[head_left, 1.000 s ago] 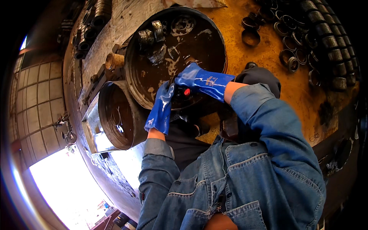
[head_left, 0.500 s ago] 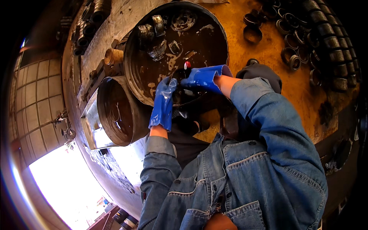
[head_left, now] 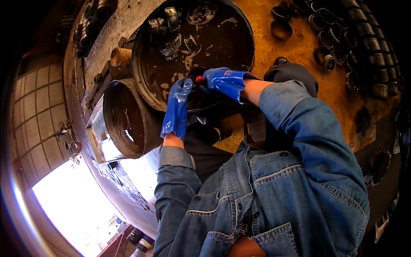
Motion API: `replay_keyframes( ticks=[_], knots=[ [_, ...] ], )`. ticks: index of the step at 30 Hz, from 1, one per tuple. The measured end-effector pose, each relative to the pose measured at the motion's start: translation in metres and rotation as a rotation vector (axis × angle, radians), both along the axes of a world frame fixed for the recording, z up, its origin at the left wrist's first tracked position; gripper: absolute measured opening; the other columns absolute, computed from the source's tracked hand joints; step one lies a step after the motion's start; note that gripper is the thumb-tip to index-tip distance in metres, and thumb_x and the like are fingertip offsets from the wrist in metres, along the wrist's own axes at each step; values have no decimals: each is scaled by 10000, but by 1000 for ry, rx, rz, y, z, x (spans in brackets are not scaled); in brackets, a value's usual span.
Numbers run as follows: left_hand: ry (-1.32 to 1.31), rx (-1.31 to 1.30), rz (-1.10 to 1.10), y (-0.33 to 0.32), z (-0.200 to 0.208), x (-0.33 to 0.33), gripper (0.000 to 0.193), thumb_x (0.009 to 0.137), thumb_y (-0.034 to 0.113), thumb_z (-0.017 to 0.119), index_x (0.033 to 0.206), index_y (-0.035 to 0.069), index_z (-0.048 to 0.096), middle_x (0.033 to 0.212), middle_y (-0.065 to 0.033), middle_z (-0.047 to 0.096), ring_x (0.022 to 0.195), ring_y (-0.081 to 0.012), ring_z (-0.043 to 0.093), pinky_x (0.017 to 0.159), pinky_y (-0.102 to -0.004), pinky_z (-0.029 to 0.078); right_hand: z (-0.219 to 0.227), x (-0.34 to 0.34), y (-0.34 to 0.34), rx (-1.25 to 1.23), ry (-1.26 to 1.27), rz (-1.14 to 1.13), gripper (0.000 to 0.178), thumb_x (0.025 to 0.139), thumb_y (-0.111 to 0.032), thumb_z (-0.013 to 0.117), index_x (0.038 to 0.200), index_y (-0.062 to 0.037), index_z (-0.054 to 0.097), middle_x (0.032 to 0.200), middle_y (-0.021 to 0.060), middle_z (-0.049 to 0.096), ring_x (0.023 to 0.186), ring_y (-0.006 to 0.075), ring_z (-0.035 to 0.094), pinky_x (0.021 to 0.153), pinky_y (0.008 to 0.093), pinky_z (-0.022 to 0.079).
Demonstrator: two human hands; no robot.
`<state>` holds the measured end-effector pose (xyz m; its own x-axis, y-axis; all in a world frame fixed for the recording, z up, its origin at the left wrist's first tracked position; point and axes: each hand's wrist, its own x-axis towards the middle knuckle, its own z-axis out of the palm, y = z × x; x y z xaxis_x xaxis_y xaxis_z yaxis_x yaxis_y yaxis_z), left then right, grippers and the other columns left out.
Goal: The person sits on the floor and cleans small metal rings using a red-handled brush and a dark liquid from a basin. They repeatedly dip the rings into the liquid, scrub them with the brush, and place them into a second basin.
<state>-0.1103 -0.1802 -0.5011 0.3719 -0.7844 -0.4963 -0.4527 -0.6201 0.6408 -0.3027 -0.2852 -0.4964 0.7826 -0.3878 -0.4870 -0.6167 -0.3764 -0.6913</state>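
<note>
Both my hands wear blue rubber gloves and work over the near side of a wide round basin [head_left: 138, 79] of dark liquid. My left hand [head_left: 180, 94] is closed at the edge of a dark, round, ring-like part [head_left: 196, 73], mostly lost in shadow. Closed around a tool with a red end [head_left: 200, 79], my right hand [head_left: 224, 82] is right beside that part. The rest of the tool is hidden by the glove and the dark. Farther back in the basin lie several wet, shiny metal rings [head_left: 172, 47] and a round flanged piece [head_left: 201, 13].
Left of the basin stands a smaller open drum [head_left: 143, 147] with a little liquid inside. A rusty can [head_left: 120, 56] is behind it. Loose metal rings [head_left: 281, 30] lie on the orange-brown floor at right, near stacked rows of cylindrical rings [head_left: 372, 45].
The red end of the tool has shifted down and left, toward my left hand. My right hand has tipped slightly, and the whole view has moved a little.
</note>
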Motion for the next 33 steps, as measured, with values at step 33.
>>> replay_keyframes(
  ticks=[33],
  knots=[
    [-1, 88, -83, -51, -18, 4, 841, 866, 456, 792, 1438, -97, 520, 1300, -252, 682, 1194, -345, 666, 1010, -417, 536, -1, -14, 2, -62, 90, -34, 356, 883, -399, 685, 1139, -167, 774, 1099, 109, 771, 1028, 334, 738, 875, 451, 572]
  ],
)
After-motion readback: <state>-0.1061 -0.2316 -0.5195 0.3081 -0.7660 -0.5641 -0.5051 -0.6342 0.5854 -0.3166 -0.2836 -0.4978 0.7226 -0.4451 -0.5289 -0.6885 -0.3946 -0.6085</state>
